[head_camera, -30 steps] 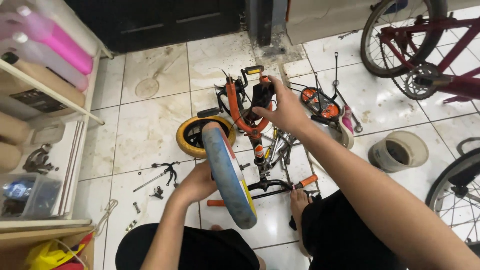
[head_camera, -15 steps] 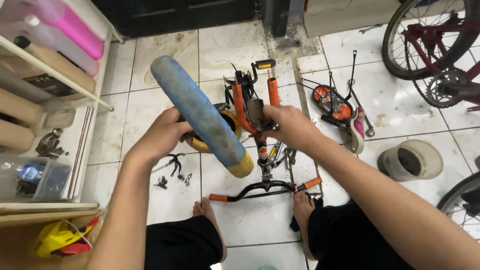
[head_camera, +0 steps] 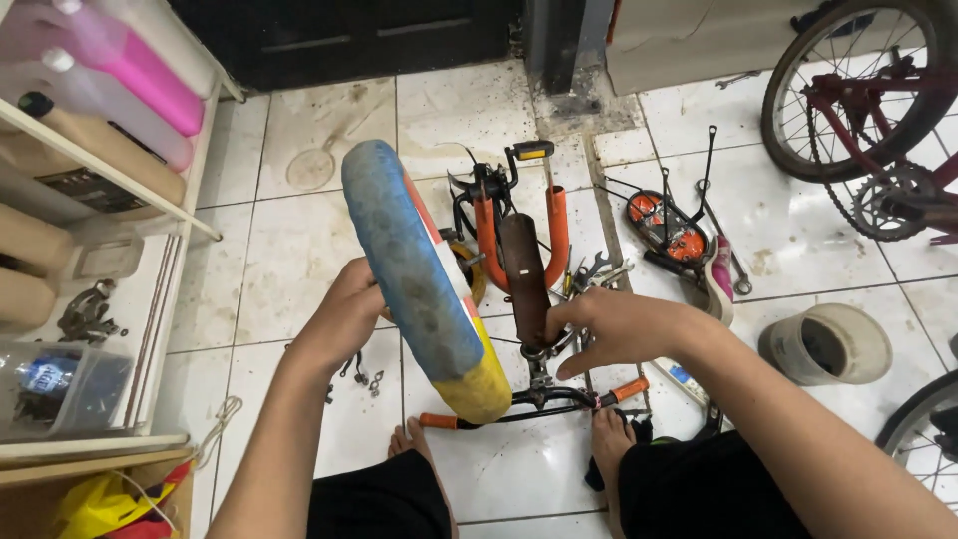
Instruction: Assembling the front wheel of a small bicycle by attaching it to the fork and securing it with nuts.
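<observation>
My left hand (head_camera: 344,317) grips a small wheel (head_camera: 419,269) with a blue and yellow tyre, holding it up on edge above the floor. My right hand (head_camera: 609,327) rests on the lower end of the dark head tube of an upturned orange children's bike frame (head_camera: 519,245). The frame's orange fork legs point away from me. Its handlebar (head_camera: 529,404) with orange grips lies on the tiles between my bare feet. A second yellow tyre is partly hidden behind the held wheel.
Loose bolts and nuts (head_camera: 361,374) lie on the white tiles at left. Spanners (head_camera: 594,271) and an orange wheel part (head_camera: 664,228) lie at right, with a grey pot (head_camera: 826,344). A maroon bicycle (head_camera: 878,110) stands at the far right. Shelves (head_camera: 90,230) hold bottles at left.
My left hand has lifted the wheel from low beside the frame and moved it rightward, closer to the fork. My right hand slid down the frame toward the handlebar.
</observation>
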